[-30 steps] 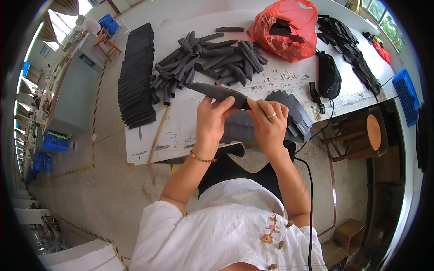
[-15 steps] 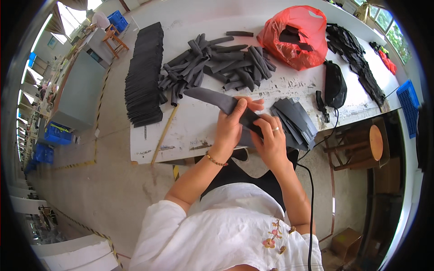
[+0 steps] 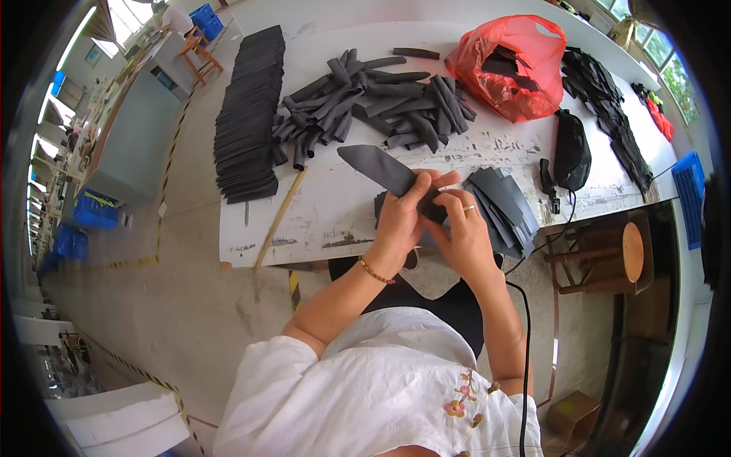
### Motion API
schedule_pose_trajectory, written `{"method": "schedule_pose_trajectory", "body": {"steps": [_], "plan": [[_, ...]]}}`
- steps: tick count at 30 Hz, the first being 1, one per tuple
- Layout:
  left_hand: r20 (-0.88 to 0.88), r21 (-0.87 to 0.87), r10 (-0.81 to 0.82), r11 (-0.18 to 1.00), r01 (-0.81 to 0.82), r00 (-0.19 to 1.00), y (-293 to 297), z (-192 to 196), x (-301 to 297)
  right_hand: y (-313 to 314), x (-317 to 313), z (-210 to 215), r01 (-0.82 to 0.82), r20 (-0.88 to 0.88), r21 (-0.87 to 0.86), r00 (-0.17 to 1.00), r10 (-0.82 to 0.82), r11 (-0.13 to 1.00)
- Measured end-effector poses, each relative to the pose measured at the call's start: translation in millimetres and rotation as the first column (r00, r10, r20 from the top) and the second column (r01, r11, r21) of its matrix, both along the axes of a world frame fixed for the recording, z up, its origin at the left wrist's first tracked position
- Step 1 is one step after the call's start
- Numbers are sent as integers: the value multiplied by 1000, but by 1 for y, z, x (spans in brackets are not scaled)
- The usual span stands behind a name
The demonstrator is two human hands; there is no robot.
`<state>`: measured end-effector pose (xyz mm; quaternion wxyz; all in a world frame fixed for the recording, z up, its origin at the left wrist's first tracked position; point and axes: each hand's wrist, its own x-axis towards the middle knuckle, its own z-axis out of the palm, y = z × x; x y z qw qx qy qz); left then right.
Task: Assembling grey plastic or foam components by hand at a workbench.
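Note:
A flat dark grey strip (image 3: 377,169) of cloth-like material, its far end rounded, is held above the table's front edge. My left hand (image 3: 402,221) is closed on its middle, with the thumb on top. At the near end, my right hand (image 3: 464,232) pinches the strip between bent fingers; part of that end is hidden by the fingers. Just right of my right hand lies a fanned stack of flat dark grey strips (image 3: 502,202). Beyond my hands is a loose heap of curled dark strips (image 3: 415,103).
A long overlapping row of black strips (image 3: 247,114) lies at the table's left, near a wooden stick (image 3: 280,217). A red plastic bag (image 3: 487,46) with dark pieces stands far right, behind a black pouch (image 3: 572,152). A stool (image 3: 632,255) and blue basket (image 3: 689,198) are at right.
The strip's far end has swung slightly right and away, and the strip looks flatter. My right fingers have curled more at its near end. The whole view has shifted slightly.

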<state>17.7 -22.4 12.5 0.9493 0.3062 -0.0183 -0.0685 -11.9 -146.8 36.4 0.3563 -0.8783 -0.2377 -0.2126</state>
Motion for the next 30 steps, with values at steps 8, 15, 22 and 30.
{"method": "schedule_pose_trajectory", "body": {"steps": [8,15,22,30], "plan": [[-25,-127,141,982,-143,990,15,21,15,-29,5,3,-75,96,-41,992,79,996],[51,-98,194,977,-189,980,-1,15,3,-20,12,11,-131,193,-28,972,134,991],[53,-146,151,979,-142,987,-8,7,-6,-7,13,4,-143,160,12,977,140,990],[35,-121,228,967,-222,973,9,14,6,-7,8,3,-101,141,13,985,98,995]]}}
